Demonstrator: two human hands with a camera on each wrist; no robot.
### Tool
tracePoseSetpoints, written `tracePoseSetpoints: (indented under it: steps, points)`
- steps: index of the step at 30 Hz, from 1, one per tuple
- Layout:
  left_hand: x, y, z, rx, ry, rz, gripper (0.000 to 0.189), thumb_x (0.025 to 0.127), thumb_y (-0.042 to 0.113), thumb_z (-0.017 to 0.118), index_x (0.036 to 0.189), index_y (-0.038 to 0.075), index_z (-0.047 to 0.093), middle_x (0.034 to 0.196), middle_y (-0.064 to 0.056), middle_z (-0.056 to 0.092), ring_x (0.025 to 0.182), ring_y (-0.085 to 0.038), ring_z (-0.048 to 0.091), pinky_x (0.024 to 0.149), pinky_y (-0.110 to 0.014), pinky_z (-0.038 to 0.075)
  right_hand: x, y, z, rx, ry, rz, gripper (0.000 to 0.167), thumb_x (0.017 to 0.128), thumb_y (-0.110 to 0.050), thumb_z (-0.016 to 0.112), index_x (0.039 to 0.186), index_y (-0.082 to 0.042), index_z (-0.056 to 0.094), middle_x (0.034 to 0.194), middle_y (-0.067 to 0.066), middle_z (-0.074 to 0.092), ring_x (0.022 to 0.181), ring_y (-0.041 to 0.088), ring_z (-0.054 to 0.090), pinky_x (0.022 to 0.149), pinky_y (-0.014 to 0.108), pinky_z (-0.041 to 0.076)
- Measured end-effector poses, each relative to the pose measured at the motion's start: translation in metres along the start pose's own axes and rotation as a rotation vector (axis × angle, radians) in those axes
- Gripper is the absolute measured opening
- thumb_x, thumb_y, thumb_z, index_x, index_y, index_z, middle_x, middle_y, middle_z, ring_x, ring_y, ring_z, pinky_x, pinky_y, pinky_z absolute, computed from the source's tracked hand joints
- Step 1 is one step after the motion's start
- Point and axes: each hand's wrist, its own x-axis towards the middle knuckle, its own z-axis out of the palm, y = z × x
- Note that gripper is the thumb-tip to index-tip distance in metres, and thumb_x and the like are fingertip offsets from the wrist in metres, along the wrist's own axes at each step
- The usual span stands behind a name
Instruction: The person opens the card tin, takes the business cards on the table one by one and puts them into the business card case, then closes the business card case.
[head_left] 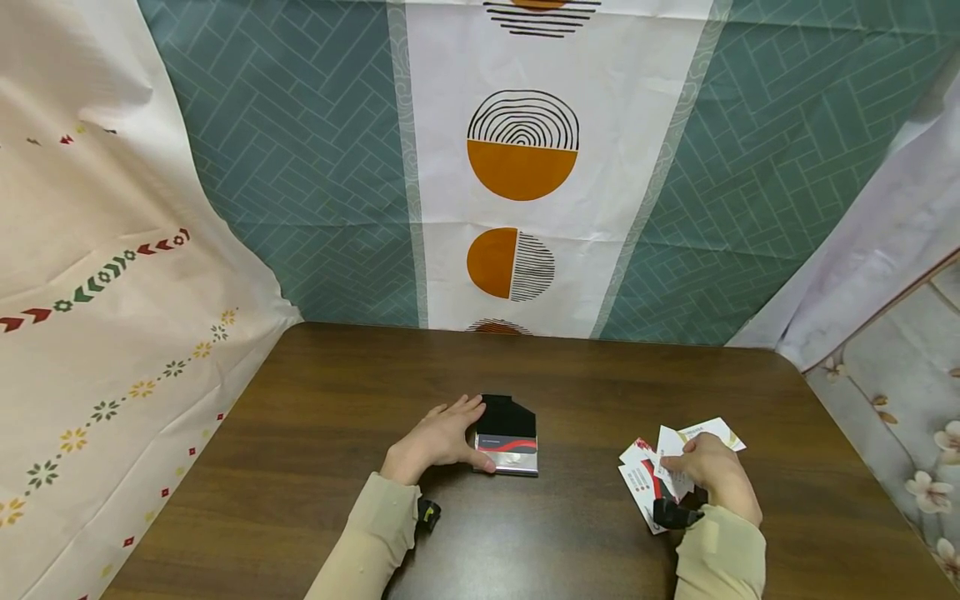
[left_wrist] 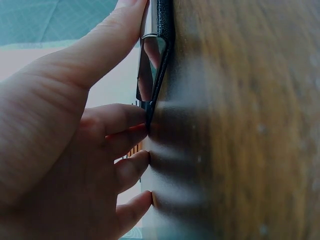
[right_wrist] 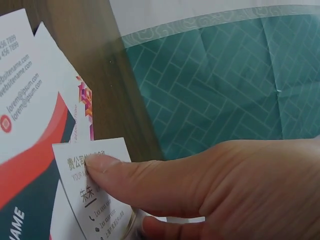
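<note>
A business card case [head_left: 521, 464] lies on the table with its black flap [head_left: 510, 417] folded back. In its metal tray shows a dark business card with a red stripe [head_left: 491, 442]. My left hand [head_left: 438, 437] spreads over the case's left side, thumb resting on the metal tray. In the left wrist view its fingertips [left_wrist: 145, 156] come down at the flap and tabletop. To the right, my right hand [head_left: 712, 471] pinches a white business card [right_wrist: 75, 180] under the thumb. Beneath and beside it lie loose business cards [head_left: 639, 485], one with a red and dark band.
A brown wooden table [head_left: 337, 375] carries everything. Behind it hangs a green and white patterned cloth [head_left: 300, 167]. Pale floral cloths [head_left: 90, 358] border the left and right sides. Black straps [head_left: 675, 512] sit at both wrists.
</note>
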Motion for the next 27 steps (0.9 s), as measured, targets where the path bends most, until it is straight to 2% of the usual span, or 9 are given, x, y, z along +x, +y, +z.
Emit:
tracePoseSetpoints:
  steps: [3, 9, 12, 16, 20, 23, 27]
  points:
    - [0.0001, -0.0002, 0.0004, 0.000, -0.002, -0.002, 0.105, 0.071, 0.060, 0.079, 0.152, 0.008, 0.037, 0.159, -0.005, 0.025, 0.147, -0.027, 0.016, 0.116, -0.050, 0.015, -0.0010, -0.0007, 0.0005, -0.004, -0.008, 0.009, 0.045, 0.085, -0.024, 0.072, 0.098, 0.011, 0.048, 0.088, 0.018, 0.050, 0.082, 0.033, 0.048, 0.069, 0.041, 0.043]
    - [0.0008, -0.0007, 0.0013, 0.007, -0.001, -0.004, 0.105, 0.071, 0.061, 0.079, 0.152, 0.009, 0.037, 0.159, -0.005, 0.026, 0.147, -0.027, 0.017, 0.116, -0.050, 0.015, -0.0036, -0.0028, 0.0004, -0.023, 0.005, 0.063, 0.077, 0.082, -0.040, 0.076, 0.109, 0.018, 0.033, 0.103, 0.036, 0.048, 0.097, 0.049, 0.050, 0.085, 0.058, 0.044]
    - [0.0007, -0.0001, 0.0007, 0.005, -0.001, -0.003, 0.105, 0.071, 0.061, 0.079, 0.152, 0.008, 0.037, 0.159, -0.006, 0.026, 0.147, -0.027, 0.017, 0.116, -0.051, 0.015, -0.0041, -0.0018, 0.0002, -0.014, 0.004, 0.087, 0.080, 0.082, -0.040, 0.076, 0.111, 0.018, 0.030, 0.108, 0.041, 0.045, 0.102, 0.053, 0.048, 0.089, 0.061, 0.042]
    - [0.0002, -0.0003, 0.0006, 0.011, -0.002, -0.003, 0.105, 0.071, 0.061, 0.079, 0.152, 0.008, 0.037, 0.159, -0.005, 0.025, 0.147, -0.027, 0.017, 0.116, -0.050, 0.015, -0.0034, -0.0007, 0.0009, 0.039, 0.000, 0.061, 0.060, 0.083, -0.027, 0.075, 0.105, 0.016, 0.041, 0.098, 0.030, 0.050, 0.091, 0.042, 0.050, 0.080, 0.052, 0.046]
    - [0.0003, -0.0004, 0.0006, 0.015, -0.002, -0.003, 0.105, 0.071, 0.061, 0.079, 0.152, 0.009, 0.037, 0.159, -0.005, 0.025, 0.147, -0.027, 0.017, 0.116, -0.050, 0.015, -0.0015, 0.0003, 0.0007, 0.055, 0.003, 0.025, 0.034, 0.082, -0.018, 0.074, 0.085, 0.007, 0.052, 0.081, 0.013, 0.048, 0.076, 0.029, 0.048, 0.066, 0.037, 0.042]
    - [0.0003, 0.0000, 0.0003, 0.014, -0.004, -0.002, 0.105, 0.071, 0.061, 0.079, 0.152, 0.008, 0.037, 0.159, -0.005, 0.026, 0.147, -0.027, 0.017, 0.116, -0.050, 0.015, -0.0012, 0.0010, -0.0007, 0.028, 0.009, 0.016, 0.033, 0.082, -0.019, 0.074, 0.085, 0.006, 0.052, 0.080, 0.013, 0.051, 0.076, 0.028, 0.050, 0.064, 0.034, 0.041]
    - [0.0000, -0.0001, -0.0001, 0.020, -0.008, -0.006, 0.105, 0.071, 0.061, 0.079, 0.152, 0.009, 0.036, 0.159, -0.005, 0.025, 0.147, -0.026, 0.017, 0.116, -0.049, 0.015, -0.0022, 0.0028, -0.0026, 0.004, 0.024, -0.008, 0.034, 0.086, -0.020, 0.070, 0.093, 0.008, 0.051, 0.084, 0.016, 0.054, 0.080, 0.031, 0.052, 0.065, 0.035, 0.042]
